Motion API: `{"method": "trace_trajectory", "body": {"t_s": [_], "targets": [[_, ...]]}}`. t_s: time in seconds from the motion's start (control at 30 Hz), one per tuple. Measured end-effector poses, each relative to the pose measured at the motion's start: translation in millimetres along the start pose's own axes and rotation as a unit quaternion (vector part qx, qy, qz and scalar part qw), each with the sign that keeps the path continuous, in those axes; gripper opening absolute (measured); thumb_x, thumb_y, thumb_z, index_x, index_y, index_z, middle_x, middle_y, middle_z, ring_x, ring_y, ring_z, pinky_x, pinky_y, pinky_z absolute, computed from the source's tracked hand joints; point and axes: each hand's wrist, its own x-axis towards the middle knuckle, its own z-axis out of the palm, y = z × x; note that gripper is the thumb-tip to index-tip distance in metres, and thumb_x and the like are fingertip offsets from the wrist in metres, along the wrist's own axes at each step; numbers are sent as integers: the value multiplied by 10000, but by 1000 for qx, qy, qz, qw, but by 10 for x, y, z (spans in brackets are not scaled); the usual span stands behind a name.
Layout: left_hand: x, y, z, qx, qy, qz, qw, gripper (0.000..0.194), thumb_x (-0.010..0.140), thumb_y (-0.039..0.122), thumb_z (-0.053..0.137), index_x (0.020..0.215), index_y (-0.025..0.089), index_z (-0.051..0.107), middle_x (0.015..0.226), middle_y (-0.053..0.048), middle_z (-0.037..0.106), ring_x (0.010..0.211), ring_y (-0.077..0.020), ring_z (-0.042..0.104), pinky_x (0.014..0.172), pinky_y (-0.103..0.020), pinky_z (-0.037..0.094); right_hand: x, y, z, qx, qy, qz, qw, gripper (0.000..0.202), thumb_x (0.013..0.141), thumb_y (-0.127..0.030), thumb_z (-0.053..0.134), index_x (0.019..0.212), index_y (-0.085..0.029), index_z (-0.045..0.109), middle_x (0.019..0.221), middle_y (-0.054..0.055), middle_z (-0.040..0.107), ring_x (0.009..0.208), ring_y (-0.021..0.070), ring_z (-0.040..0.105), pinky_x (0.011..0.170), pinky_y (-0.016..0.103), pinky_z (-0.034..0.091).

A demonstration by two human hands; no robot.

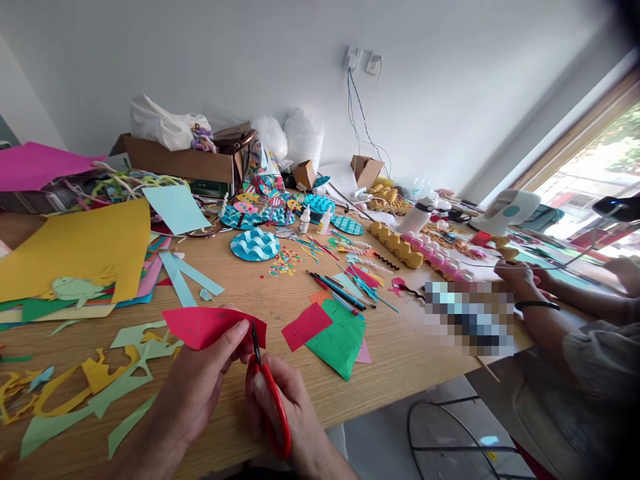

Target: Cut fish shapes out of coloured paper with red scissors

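My left fingers pinch a curved sheet of red paper above the desk; my right fingers grip red-handled scissors at its right end. The unsupported sheet could buckle, skewing the cut; my thumb, near the blades, could get nicked.

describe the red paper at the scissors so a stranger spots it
Over the table, find the left hand at the near edge. It holds the red paper, scissors at its right end. Unlike the red piece lying right of it, this longer one is held.
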Motion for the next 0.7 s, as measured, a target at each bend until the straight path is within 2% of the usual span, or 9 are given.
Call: {"method": "trace_trajectory", "body": {"t_s": [0.17, 0.4, 0.7], "targets": [[-20, -1, 7, 4, -25, 5, 1000, 178, 534, 290, 841, 579, 192, 700, 548, 35, 695, 520, -128, 579, 476, -200, 518, -13, -7, -40, -13, -2, -13, 1000, 626, 672, -804, 575, 673, -186, 473, 429, -85, 421, 351, 51, 327, 351, 168, 241], [-22, -11, -3, 22, -27, 11, 999, 186, 557, 316, 832, 583, 190, 698, 541, 30, 686, 525, -137, 574, 479, -215, 506, -37, 12, -49, -32, -3, -27, 999, 624, 710, -808, 530, 702, -187, 470, 450, -83, 416, 370, 53, 325, 364, 171, 244], [-10, 4, -22, 49, -59, 6, 997, 182, 601, 331, 809, 595, 182, 704, 540, 16, 677, 519, -135, 560, 475, -217, 484, -63, -28, -56, -74, 16, -19, 997, 636, 704, -822, 511, 663, -190, 462, 480, -72, 387, 403, 62, 333, 369, 185, 230]]}}
